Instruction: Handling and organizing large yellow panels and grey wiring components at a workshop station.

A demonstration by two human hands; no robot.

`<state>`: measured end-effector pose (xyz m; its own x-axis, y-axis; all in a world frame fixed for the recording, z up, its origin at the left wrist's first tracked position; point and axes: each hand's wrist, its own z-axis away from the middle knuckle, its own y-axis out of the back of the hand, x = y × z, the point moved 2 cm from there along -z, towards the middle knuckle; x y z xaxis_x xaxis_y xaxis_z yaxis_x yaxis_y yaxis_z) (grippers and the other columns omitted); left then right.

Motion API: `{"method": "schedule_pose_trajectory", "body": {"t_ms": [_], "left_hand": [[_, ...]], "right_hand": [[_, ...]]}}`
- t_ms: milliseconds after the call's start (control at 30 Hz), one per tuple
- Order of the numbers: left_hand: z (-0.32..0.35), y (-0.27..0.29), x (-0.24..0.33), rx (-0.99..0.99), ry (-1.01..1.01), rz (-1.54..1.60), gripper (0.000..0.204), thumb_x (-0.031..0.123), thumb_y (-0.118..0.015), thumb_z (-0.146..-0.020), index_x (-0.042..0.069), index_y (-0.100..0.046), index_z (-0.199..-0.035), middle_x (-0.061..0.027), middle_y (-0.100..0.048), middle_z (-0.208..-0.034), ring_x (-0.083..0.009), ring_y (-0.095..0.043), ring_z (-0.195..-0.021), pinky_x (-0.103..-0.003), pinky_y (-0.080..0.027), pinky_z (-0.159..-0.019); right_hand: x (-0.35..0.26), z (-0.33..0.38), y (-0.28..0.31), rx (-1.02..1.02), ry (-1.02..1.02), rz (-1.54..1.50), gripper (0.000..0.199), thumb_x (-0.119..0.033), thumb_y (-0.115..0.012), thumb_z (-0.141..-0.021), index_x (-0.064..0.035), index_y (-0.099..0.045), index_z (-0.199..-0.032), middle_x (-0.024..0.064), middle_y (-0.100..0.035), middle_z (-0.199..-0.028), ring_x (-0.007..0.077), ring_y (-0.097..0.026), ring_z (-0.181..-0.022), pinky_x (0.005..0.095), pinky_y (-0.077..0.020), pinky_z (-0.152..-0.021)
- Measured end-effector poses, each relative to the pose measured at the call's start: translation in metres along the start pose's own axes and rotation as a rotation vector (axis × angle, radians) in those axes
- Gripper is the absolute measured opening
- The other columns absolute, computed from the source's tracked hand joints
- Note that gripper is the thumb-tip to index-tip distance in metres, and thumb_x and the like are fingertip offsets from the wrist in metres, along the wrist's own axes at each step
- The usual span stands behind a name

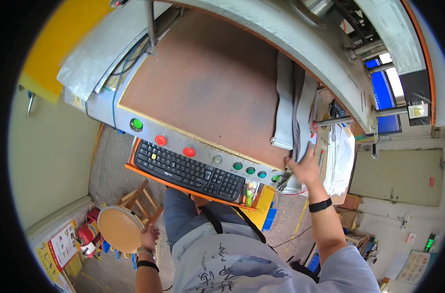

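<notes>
Down at the left, my left hand (149, 237) closes on the edge of a round wooden stool (120, 228) with a tan seat. The stool stands tilted in view, its legs pointing toward the machine. My right hand (305, 167) rests at the front right corner of a press with a reddish-brown bed (198, 93). Its thumb and fingers are spread over long grey strips (284, 102), which lie along the bed's right side and hang over the front edge. Under the palm the contact is hidden.
A front panel carries red buttons (189, 151) and green buttons (237, 166). Below it, a black keyboard (188, 168) lies on an orange-edged tray. The press's upper part (261, 29) overhangs the bed. Papers (340, 156) are stacked at right; a fire extinguisher (88, 232) stands lower left.
</notes>
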<state>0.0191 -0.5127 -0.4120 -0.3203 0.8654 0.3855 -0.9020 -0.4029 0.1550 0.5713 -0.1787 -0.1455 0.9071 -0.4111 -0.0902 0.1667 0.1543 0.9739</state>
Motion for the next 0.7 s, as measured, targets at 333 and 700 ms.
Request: {"method": "schedule_pose_trajectory", "body": {"t_ms": [333, 700], "left_hand": [[0.018, 0.01, -0.02, 0.054, 0.046, 0.014, 0.032, 0.037, -0.057, -0.1, 0.007, -0.063, -0.094, -0.0066, -0.069, -0.082, -0.0177, -0.066, -0.07, -0.032, -0.049, -0.06], [0.018, 0.033, -0.02, 0.085, 0.092, 0.127, 0.03, 0.033, -0.058, -0.099, 0.004, -0.06, -0.105, -0.0095, -0.072, -0.092, -0.022, -0.07, -0.08, -0.035, -0.052, -0.068]], "right_hand": [[-0.074, -0.026, 0.011, 0.066, 0.351, -0.075, 0.09, -0.051, -0.074, -0.085, 0.0037, -0.04, -0.147, 0.0308, -0.055, -0.138, 0.0471, -0.052, -0.127, 0.0475, -0.043, -0.108], [-0.069, -0.084, 0.005, -0.103, -0.028, -0.155, 0.095, -0.039, -0.07, -0.078, 0.0084, -0.03, -0.15, 0.0328, -0.068, -0.114, 0.0393, -0.067, -0.112, 0.0426, -0.0514, -0.097]]}}
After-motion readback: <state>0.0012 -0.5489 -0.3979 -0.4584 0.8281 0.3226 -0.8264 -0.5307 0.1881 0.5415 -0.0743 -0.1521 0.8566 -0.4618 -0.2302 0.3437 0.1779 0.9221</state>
